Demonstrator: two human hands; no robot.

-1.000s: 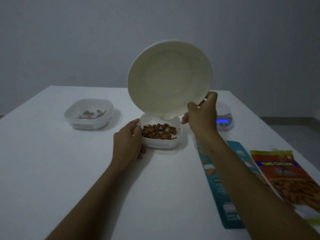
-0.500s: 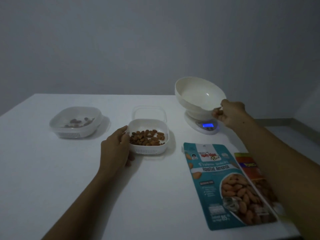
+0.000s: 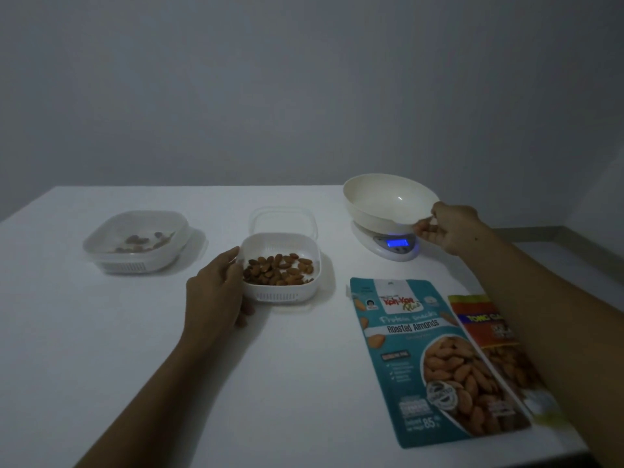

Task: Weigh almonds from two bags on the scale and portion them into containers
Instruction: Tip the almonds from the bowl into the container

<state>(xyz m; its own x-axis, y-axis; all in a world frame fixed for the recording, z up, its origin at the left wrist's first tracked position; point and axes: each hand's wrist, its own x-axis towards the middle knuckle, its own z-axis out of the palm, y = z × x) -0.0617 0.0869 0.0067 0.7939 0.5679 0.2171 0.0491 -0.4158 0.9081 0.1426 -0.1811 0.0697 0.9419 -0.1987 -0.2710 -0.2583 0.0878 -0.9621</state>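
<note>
The right hand's (image 3: 449,228) grip pinches the cream plastic bowl (image 3: 381,201) on the white digital scale (image 3: 388,246). The left hand's (image 3: 216,292) grip curls round the white square almond container (image 3: 280,293). The right forearm (image 3: 557,332) partly covers the red almond bag (image 3: 479,315).

Right hand (image 3: 449,228) pinches bowl (image 3: 385,201) over scale (image 3: 388,248); left hand (image 3: 216,292) grips container (image 3: 280,294)

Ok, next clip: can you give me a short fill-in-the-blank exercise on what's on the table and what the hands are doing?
1. The right hand pinches the rim of the white ____ over the scale.
2. The left hand holds the open container, which has ____ in it.
3. The scale's display glows ____.
4. The teal bag lies to the ____ of the red bag.

Missing words: bowl; almonds; blue; left.
</note>
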